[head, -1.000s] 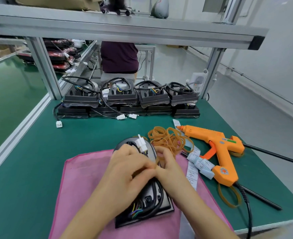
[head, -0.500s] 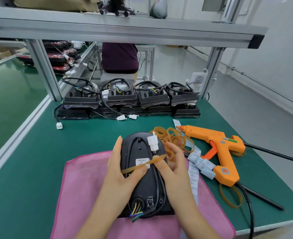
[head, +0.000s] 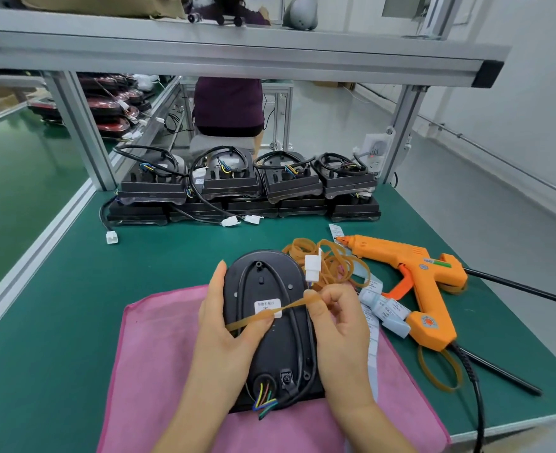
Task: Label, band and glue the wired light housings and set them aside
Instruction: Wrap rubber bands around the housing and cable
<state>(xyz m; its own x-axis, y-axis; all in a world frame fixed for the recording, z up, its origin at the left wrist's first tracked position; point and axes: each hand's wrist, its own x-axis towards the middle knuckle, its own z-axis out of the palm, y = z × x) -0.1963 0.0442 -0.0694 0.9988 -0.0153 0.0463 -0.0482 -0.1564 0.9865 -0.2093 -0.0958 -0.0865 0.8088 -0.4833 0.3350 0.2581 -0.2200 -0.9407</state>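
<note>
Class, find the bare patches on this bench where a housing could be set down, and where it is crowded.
Free: the green mat between the left rail and the pink cloth; the strip between the stacked housings and the held housing, apart from loose white connectors. Crowded: right of the cloth, with rubber bands, label strips and glue gun.

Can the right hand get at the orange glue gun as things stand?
Probably yes: the glue gun lies right of the right hand, only flat label strips between, though that hand pinches a rubber band.
</note>
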